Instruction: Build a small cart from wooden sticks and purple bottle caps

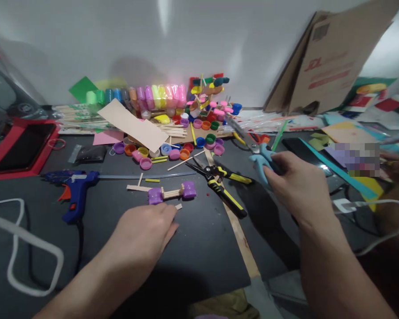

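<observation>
My right hand (292, 181) is closed around the light-blue handles of a pair of scissors (262, 161), whose blades point away toward the back of the table. Low over the dark table, my left hand (149, 226) is closed, with the end of a small cardboard strip (178, 207) sticking out past its fingers; the rest of the strip is hidden. Just beyond that hand lie two purple caps (189, 189) joined by short wooden sticks (172, 193). Between my hands rest black-and-yellow pliers (226, 190), their handles spread.
A blue glue gun (78, 188) lies at left, near a phone (25, 146) on red card. Coloured caps (146, 163), a cardboard piece (133, 124) and bagged clay (162, 95) crowd the back. Cardboard sheets (335, 62) lean behind; another person's hand (397, 164) is at right.
</observation>
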